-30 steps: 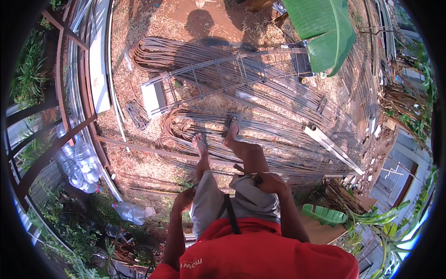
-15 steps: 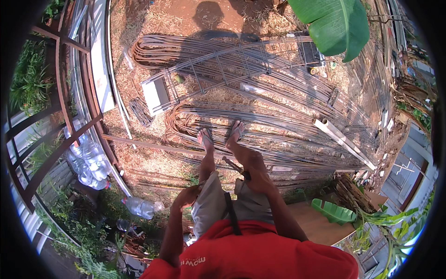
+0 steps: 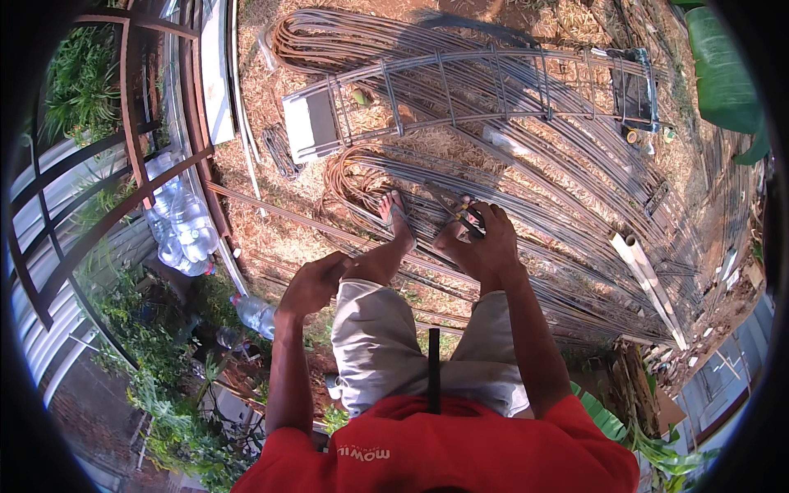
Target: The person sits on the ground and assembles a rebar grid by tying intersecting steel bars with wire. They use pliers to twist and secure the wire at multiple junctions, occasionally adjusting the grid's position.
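The person stood on a pile of long steel rods point(image 3: 575, 205) that lay across the ground, bending down over them. The right hand point(image 3: 485, 242) was down at the rods just beside the right foot, fingers curled shut around a small tool point(image 3: 468, 220) with a dark and yellowish handle; what kind of tool it was could not be told. The tool's tip sat right against the rods under the hand. The left hand point(image 3: 312, 283) rested on the left knee, fingers folded over it and holding nothing else. The left foot point(image 3: 396, 215), in a sandal, stood on the looped end of the rods, near the middle of the pile.

Beyond the feet lay a long cage of rods point(image 3: 468, 90) tied with square rings, stretched across the pile from left to right. A pale flat block point(image 3: 300, 127) lay at the cage's left end and a dark box point(image 3: 633, 78) at its right end. A coil of thin wire point(image 3: 283, 152) lay on the ground just left of the pile. A white pipe point(image 3: 649, 279) lay slanted over the rods toward the right edge of the pile.

At the left edge of the ground, against a rusty metal railing point(image 3: 131, 156), a pack of clear plastic bottles point(image 3: 182, 230) lay among green plants point(image 3: 156, 386). A large green leaf point(image 3: 723, 74) hung over the far right corner.
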